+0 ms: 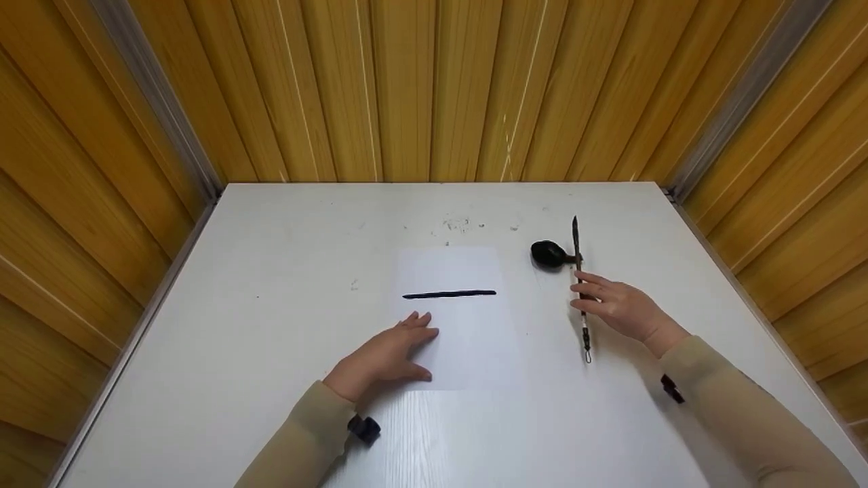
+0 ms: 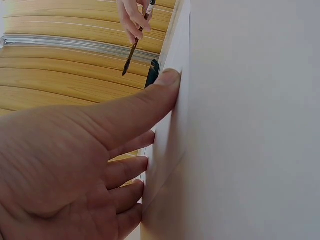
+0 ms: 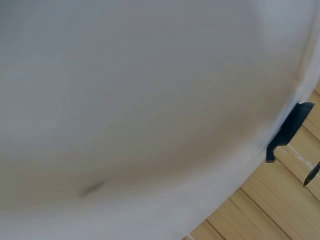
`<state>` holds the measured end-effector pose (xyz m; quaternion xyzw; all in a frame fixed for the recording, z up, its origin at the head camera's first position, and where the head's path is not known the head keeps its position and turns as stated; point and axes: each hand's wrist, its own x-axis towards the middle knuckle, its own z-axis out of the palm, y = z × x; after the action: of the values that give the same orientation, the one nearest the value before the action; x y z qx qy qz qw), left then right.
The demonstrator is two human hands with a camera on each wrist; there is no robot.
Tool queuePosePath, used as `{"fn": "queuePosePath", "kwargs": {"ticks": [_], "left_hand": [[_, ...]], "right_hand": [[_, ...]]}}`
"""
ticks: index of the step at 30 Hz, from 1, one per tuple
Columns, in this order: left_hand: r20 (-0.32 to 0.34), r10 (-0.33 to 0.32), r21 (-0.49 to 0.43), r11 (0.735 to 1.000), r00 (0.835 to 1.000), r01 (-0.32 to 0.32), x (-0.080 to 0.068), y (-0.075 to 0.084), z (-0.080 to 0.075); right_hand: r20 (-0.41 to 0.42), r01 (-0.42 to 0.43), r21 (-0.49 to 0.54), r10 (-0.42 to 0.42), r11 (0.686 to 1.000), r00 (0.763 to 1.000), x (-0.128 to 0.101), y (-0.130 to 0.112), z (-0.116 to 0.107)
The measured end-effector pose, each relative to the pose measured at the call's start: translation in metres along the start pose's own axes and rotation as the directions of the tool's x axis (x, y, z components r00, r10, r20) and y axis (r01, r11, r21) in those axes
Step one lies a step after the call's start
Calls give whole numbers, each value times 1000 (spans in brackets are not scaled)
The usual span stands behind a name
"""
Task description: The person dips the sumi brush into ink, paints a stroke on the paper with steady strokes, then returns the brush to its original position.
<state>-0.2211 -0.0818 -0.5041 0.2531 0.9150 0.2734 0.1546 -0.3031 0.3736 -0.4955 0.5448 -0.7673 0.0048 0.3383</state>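
Note:
My right hand (image 1: 620, 308) pinches a calligraphy brush (image 1: 584, 324) by its shaft, its dark bristle tip pointing toward the back wall and its hanging loop toward me. In the left wrist view the brush (image 2: 134, 50) is held above the table. My left hand (image 1: 390, 352), fingers spread, rests at the left edge of a white sheet of paper (image 1: 468, 346). One black horizontal brush stroke (image 1: 449, 294) crosses the sheet's upper half. A small black dish (image 1: 548, 254) with a short brown projection sits right of the paper, the brush overlapping that projection in the head view.
The white table (image 1: 305, 257) carries faint dark smudges (image 1: 458, 224) behind the paper. Yellow wood-patterned panels (image 1: 400, 88) stand at the back and both sides, with metal posts (image 1: 166, 88) at the corners. A dark strapped device (image 1: 365, 429) sits at the left cuff.

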Motion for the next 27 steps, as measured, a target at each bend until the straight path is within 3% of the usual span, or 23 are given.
{"fn": "queuePosePath", "kwargs": {"ticks": [4, 14, 27], "left_hand": [[2, -10, 8, 1000, 1000, 10, 0, 1, 0], [2, -18, 8, 1000, 1000, 18, 0, 0, 0], [7, 12, 11, 1000, 1000, -12, 2, -3, 0]], "right_hand": [[63, 1, 9, -2, 1000, 998, -7, 3, 1], [131, -7, 1, 7, 1000, 991, -13, 2, 7], [118, 4, 1, -4, 1000, 993, -15, 3, 11]]}}
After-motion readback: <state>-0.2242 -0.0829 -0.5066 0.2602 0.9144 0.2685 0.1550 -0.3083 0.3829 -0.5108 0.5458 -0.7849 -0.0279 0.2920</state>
